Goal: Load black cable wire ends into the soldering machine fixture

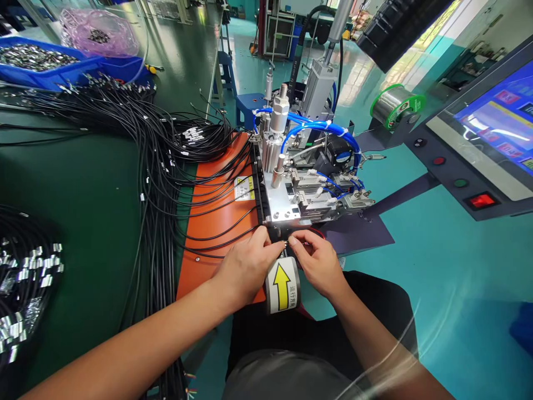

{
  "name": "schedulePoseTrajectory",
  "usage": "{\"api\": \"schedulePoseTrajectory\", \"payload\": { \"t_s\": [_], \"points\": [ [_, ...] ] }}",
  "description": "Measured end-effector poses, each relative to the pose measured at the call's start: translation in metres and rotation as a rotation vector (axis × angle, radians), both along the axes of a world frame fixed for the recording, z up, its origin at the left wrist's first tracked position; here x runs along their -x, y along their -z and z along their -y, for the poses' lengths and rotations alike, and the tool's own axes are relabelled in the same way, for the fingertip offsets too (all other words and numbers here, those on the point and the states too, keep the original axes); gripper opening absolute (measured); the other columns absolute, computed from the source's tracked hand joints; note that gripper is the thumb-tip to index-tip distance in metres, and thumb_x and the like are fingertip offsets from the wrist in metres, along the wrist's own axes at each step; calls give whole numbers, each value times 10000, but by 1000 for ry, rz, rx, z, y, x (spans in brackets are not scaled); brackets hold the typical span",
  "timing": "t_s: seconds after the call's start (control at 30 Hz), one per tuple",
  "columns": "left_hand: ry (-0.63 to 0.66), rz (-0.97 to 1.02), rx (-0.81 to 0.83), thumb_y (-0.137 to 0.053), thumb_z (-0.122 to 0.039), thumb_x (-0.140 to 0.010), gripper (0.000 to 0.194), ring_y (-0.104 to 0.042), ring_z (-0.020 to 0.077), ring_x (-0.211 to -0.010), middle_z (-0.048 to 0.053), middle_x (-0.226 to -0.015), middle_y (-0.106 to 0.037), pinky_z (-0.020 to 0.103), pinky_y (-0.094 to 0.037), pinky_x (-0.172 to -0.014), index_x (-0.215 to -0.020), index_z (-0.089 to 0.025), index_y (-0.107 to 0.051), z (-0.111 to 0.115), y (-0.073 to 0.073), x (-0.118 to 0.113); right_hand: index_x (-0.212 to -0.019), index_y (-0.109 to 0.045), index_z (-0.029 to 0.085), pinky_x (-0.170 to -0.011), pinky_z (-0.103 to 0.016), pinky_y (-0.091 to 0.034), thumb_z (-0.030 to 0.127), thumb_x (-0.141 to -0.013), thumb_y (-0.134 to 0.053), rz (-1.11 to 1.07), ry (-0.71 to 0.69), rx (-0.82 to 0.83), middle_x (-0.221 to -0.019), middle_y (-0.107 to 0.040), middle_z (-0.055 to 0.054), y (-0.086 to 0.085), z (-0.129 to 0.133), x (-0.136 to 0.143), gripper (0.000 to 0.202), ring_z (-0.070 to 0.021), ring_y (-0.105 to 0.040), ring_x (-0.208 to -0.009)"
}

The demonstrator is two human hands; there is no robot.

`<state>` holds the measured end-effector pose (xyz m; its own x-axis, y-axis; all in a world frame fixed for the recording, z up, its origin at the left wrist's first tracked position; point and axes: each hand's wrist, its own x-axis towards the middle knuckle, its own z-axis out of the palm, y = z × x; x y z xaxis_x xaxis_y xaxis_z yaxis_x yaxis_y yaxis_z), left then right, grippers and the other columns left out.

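Observation:
At the front corner of the soldering machine, my left hand and my right hand meet with fingertips almost touching. Both are closed in a pinch around a tiny, light-coloured piece between them, too small to name. Just below the fingertips is a round drum with a white label and a yellow arrow. Black cables run over the orange cover to the machine's left edge, close to my left hand.
Bundled black cables hang across the green table. Blue trays of small metal parts stand at the back left. A solder wire spool and a control panel with a screen flank the machine on the right.

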<state>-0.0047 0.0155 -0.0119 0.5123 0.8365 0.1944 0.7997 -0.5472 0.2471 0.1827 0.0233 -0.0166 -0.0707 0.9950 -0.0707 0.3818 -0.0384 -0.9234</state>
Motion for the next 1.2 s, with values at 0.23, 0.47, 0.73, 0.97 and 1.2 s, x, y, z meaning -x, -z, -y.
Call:
{"api": "schedulePoseTrajectory", "payload": {
  "t_s": [0.23,0.47,0.73,0.97,1.2],
  "points": [
    [-27,-75,22,-482,-171,-925,272,-556,135,-696,33,-897,-513,222,-432,-546,-1133,-254,-636,0,-8,-2,-805,-649,180,-545,-244,-406,401,-887,-549,34,17,24,-728,-652,-14,-2,-1,2,256,-150,-564,-625],
    [-76,-184,63,-510,-101,-887,246,-541,177,-732,41,-882,-556,287,-459,-623,-1071,-206,-636,8,-30,-8,-795,-612,189,-589,-256,-405,431,-893,-506,63,21,44,-727,-626,-6,-3,-1,5,282,-156,-538,-640],
    [-110,-228,37,-481,-97,-902,173,-548,233,-774,59,-837,-603,377,-447,-687,-897,-172,-636,8,-36,-10,-776,-558,201,-543,-245,-357,443,-905,-497,62,-4,94,-642,-529,32,1,-2,3,281,-137,-480,-586],
    [-121,-226,53,-481,-86,-887,197,-534,247,-823,67,-809,-605,380,-438,-711,-847,-178,-650,5,-39,-5,-773,-549,199,-548,-243,-355,452,-905,-501,36,33,99,-655,-540,32,5,-1,8,290,-136,-483,-594],
    [-151,-285,244,-497,-178,-894,187,-641,232,-804,78,-920,-670,323,-472,-637,-1008,-189,-645,11,-47,-4,-778,-588,195,-522,-248,-353,476,-900,-519,7,171,89,-620,-524,27,-1,10,6,314,-135,-460,-551]
  ]
}}
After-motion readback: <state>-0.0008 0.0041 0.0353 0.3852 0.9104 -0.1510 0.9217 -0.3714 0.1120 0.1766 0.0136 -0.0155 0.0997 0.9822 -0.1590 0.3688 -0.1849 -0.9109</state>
